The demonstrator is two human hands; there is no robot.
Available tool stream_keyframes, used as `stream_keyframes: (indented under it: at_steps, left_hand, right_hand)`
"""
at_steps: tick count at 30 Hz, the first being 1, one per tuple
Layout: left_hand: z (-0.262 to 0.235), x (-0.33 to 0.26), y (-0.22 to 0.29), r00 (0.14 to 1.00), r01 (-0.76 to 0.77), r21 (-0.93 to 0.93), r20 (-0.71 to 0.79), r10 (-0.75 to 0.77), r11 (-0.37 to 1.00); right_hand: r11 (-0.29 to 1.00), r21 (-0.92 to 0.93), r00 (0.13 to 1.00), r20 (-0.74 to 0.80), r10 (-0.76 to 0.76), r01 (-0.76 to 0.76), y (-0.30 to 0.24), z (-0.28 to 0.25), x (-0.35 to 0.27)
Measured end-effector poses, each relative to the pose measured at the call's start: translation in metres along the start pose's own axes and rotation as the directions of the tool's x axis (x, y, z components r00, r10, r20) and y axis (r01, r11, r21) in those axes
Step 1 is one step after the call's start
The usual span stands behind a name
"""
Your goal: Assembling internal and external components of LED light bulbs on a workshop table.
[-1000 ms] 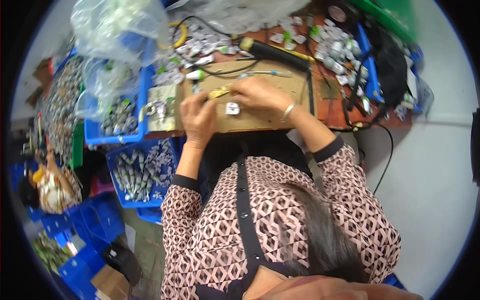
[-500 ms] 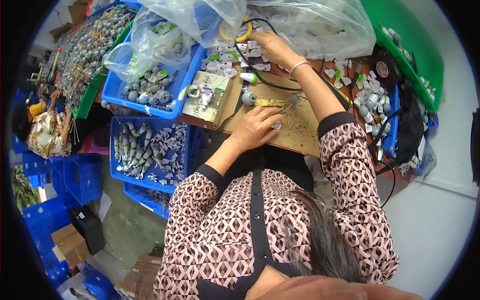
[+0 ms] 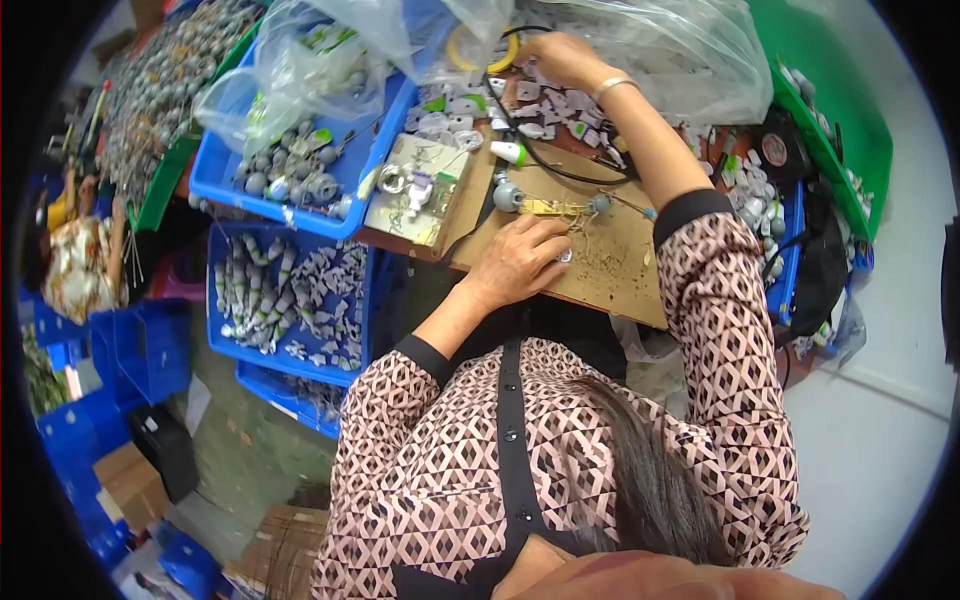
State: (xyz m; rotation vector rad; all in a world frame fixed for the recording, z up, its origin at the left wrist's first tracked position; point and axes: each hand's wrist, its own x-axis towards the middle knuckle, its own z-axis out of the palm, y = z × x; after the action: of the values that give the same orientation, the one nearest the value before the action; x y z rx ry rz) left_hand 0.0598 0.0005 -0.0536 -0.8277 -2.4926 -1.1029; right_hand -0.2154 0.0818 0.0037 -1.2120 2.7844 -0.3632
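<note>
My left hand (image 3: 518,260) rests at the near edge of a brown board (image 3: 620,245), its fingers curled. A small white plastic piece (image 3: 564,256) shows at its thumb tip. Just beyond the knuckles lie a grey round part (image 3: 508,196), a yellow strip (image 3: 545,207) and thin wires. My right hand (image 3: 565,60) is stretched to the far side, over loose white plastic pieces (image 3: 530,92) and beside a yellow ring (image 3: 482,50). Its fingers are bent together, and whatever they grip is hidden. A white and green cone-shaped part (image 3: 508,152) lies at the board's far edge.
A black cable (image 3: 560,172) loops over the board. At left stand blue bins (image 3: 270,215) of grey and white parts, and a small box (image 3: 410,195). Clear plastic bags (image 3: 660,60) lie at the back, a green tray (image 3: 850,150) at right. Another person (image 3: 85,260) sits far left.
The view has shifted slightly. My right hand has drawn a little to the right and farther away, staying over the white pieces. My left hand keeps its place at the board's edge.
</note>
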Motion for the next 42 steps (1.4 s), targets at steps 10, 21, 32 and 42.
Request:
stream_keyframes:
  at_steps: [10,21,32,42]
  left_hand:
    - [0.005,0.007,0.0,0.999,0.024,0.024,0.037,-0.025,0.999]
    - [0.005,0.011,0.007,0.998,0.038,0.031,0.043,-0.04,0.999]
    - [0.008,0.009,0.012,0.999,0.032,0.02,0.021,-0.033,0.999]
    - [0.009,0.012,0.008,0.998,0.045,0.062,0.035,-0.048,0.997]
  right_hand:
    - [0.938,0.335,0.996,0.006,-0.091,0.084,0.017,-0.009,0.044]
    - [0.96,0.006,0.958,0.051,-0.281,0.281,-0.008,0.004,-0.022]
    - [0.973,0.145,0.981,0.046,-0.187,0.179,-0.036,0.016,-0.015]
    - [0.895,0.302,0.802,0.412,-0.432,0.327,-0.069,-0.003,-0.039]
